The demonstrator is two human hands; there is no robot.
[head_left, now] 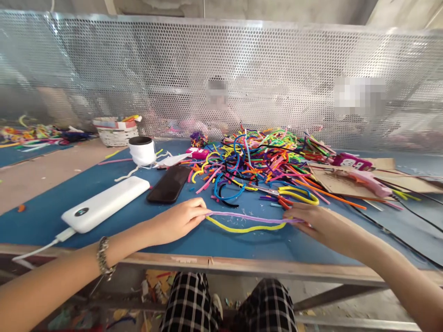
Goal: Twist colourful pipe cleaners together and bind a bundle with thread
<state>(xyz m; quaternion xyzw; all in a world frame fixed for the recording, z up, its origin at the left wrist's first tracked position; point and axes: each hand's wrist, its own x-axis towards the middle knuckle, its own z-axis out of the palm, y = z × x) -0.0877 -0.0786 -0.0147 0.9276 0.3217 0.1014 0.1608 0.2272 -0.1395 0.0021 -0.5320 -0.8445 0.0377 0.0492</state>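
My left hand (182, 218) pinches the left ends of a purple pipe cleaner (249, 217) and a yellow pipe cleaner (242, 228). My right hand (316, 223) grips their right ends. Both stems stretch between my hands just above the blue table mat (221, 242), the purple one nearly straight, the yellow one sagging below it. A big heap of many-coloured pipe cleaners (263, 159) lies just beyond my hands.
A white power bank (105, 203) with a cable and a black phone (169, 183) lie at left. Orange-handled scissors (273, 192), a white tape roll (141, 150), a pink glue gun (368, 181) on cardboard (339, 184), a basket (116, 130) and a perforated metal screen (221, 78) stand beyond.
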